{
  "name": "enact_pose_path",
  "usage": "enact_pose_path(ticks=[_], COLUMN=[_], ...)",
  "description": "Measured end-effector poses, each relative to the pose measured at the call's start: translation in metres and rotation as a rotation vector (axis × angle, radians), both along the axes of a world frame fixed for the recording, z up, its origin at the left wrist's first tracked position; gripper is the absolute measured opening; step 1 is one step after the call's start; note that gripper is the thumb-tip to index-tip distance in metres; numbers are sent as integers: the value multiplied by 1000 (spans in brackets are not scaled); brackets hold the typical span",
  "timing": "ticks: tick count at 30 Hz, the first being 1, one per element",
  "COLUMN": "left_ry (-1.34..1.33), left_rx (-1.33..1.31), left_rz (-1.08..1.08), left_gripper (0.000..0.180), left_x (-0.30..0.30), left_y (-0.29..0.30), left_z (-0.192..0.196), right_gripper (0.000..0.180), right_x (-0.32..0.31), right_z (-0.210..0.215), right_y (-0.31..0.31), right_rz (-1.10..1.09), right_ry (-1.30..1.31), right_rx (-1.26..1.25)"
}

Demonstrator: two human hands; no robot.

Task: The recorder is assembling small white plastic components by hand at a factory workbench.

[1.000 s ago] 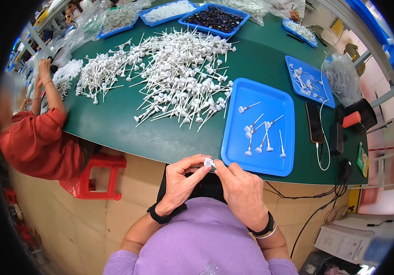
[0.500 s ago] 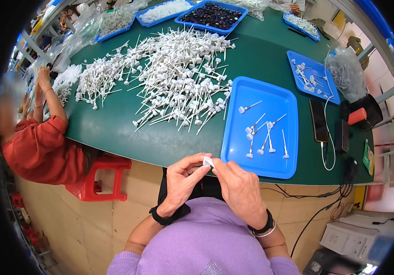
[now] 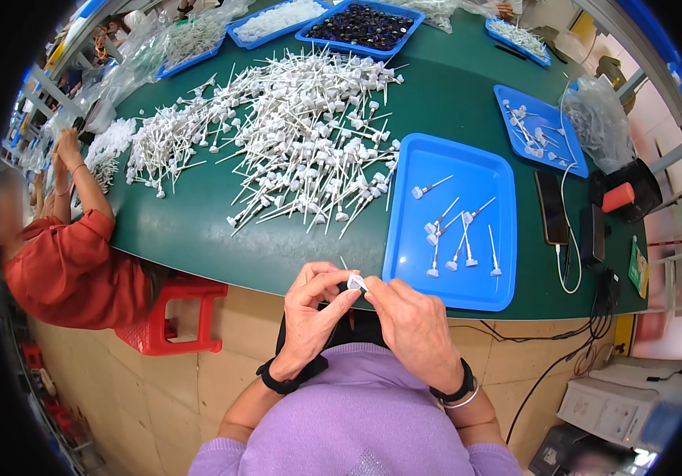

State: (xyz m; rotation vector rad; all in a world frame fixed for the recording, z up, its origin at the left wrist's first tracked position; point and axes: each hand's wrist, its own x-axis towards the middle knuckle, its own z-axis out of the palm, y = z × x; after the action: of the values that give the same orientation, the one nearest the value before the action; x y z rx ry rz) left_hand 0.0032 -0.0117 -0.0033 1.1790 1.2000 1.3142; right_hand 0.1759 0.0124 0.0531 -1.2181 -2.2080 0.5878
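small white piece (image 3: 354,282), broad head at left, narrower part angled down-right, pinched between fingertips of left hand (image 3: 309,308) and right hand (image 3: 414,319), thin stem (image 3: 343,262) poking up beyond left fingers, any join hidden

White piece (image 3: 355,282), blue tray (image 3: 460,166), green tabletop (image 3: 198,230), purple sweater (image 3: 357,397), red stool (image 3: 157,329)

Green bench (image 3: 452,91), read from its ctr: big heap of white-capped sticks (image 3: 309,131) approx. 10 o'clock; lg blue tray (image 3: 460,293) at 5, nr edge; 2nd blue tray (image 3: 551,111) at 3; blk phone (image 3: 552,210) at 4 w/ white cable (image 3: 559,270), blk box (image 3: 592,238) just beside; another blue tray (image 3: 349,50) at 12.
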Motion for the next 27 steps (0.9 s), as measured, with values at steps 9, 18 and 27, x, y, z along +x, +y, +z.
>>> enact_pose_path(ticks=[9,18,27], left_ry=[-187,-122,-88], left_rx=[-148,-37,-29], left_rz=[-10,66,83], left_gripper=[24,24,22], left_x=[-1,6,9], left_y=[4,6,11], left_z=[9,1,-3], right_gripper=[18,16,19], right_x=[0,0,3], right_z=[-6,-16,-15], right_y=[9,17,25], right_rz=[25,22,27], right_ry=[162,303,316], right_rx=[-145,-410,-625])
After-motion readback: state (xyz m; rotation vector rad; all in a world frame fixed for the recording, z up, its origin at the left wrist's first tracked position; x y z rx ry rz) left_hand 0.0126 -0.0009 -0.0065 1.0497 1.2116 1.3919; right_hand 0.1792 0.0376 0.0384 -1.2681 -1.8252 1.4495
